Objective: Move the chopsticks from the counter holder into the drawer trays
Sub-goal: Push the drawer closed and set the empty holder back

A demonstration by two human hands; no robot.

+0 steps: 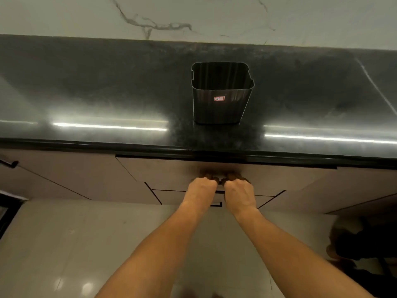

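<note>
The fingers (207,176) of the left hand (202,189) are curling over a dark handle (220,182) on the top drawer front (167,171), and the fingers (234,177) of the right hand (238,190) are doing the same just beside them, so both hands are gripping the one bar with the knuckles nearly touching. The fingertips are lying in shadow under the counter lip, so how far they are wrapping round cannot be told. Both bare forearms are reaching up from the bottom of the view over a glossy pale tiled floor (64,244). Below the hands, two more dark handles are showing on the lower drawer fronts. The top drawer front is sitting under the overhanging edge of the black speckled counter (107,93), and its inside, with any trays, is hidden. Farther back, the metal holder (221,104) is standing upright on the counter, almost straight above the hands, bearing a small red-and-white sticker (219,98) on its near wall. Its open mouth is showing only dark ribbed inner walls; the chopsticks are not showing anywhere in this view. Behind the counter a pale marble wall (214,16) with grey veins is rising.
</note>
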